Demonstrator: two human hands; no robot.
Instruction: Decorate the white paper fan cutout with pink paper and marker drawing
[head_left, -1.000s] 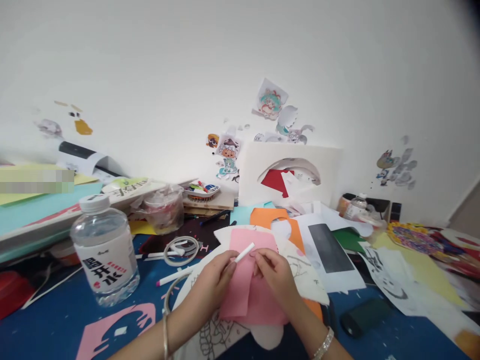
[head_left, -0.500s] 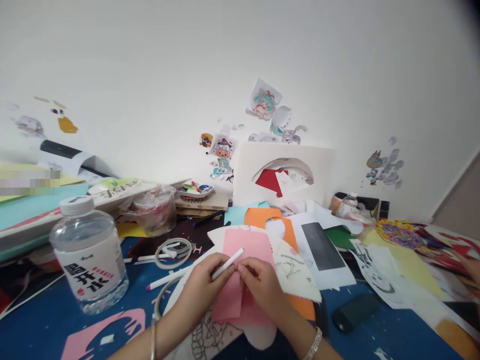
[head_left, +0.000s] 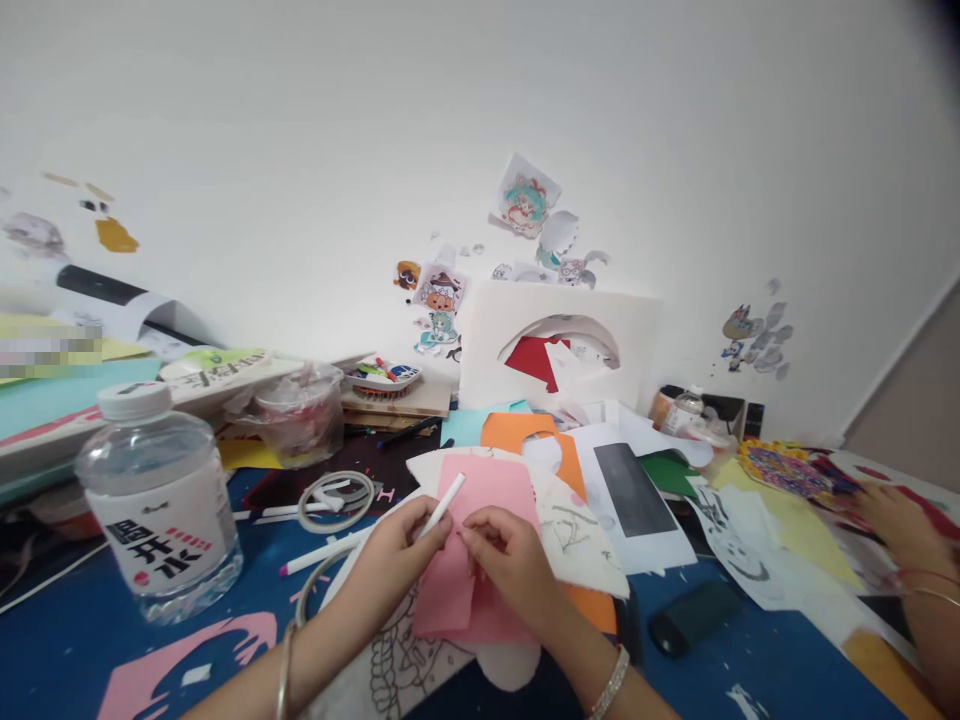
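My left hand (head_left: 400,548) is closed around a slim white marker (head_left: 450,500), which tilts up and to the right. My right hand (head_left: 506,560) is just beside it, thumb and fingertips pinched together; whatever lies between them is too small to make out. Under both hands is a sheet of pink paper (head_left: 491,485), with a loose flap at its lower left. Beneath the pink paper lies a white cut-out sheet with line drawings (head_left: 574,530). Another white marker with a purple end (head_left: 322,556) rests left of my left hand.
A large water bottle (head_left: 157,500) stands at left, near a pink paper cut-out (head_left: 191,655). Tape rings (head_left: 337,503) lie mid-left. To the right are a dark oblong object (head_left: 694,617) and scattered papers. Another person's hand (head_left: 896,520) reaches in at far right.
My hands have drawn slightly apart, and the marker stands more upright in my left hand. The view has shifted a little to the right. Another person's hand shows more at right.
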